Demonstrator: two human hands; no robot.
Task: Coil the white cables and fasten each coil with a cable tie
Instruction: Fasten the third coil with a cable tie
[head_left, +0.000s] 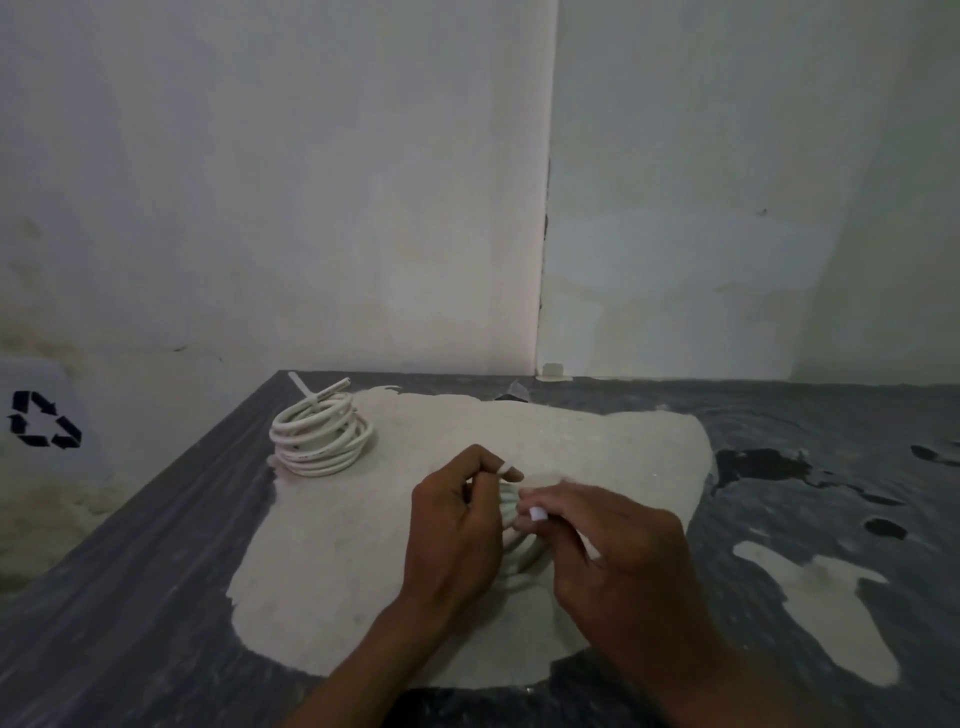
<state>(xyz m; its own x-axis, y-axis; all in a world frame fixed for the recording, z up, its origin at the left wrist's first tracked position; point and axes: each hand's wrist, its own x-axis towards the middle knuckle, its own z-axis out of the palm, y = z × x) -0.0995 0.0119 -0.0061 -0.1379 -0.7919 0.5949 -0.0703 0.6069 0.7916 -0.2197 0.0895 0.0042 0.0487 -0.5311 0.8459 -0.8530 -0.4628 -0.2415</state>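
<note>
White cable coil (517, 540) between both hands, left grip (457, 525) and right grip (613, 540) apparently pinching its cable tie (537, 514).

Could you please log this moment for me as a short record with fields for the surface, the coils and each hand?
surface: dark table with worn pale patches
finished coil: white coil at the far left, a cable tie sticking up from it
coil in work: second coil, mostly hidden between the hands
left hand: curled on the second coil
right hand: pinching a white strip, probably a tie
background: recycling symbol at left
</note>
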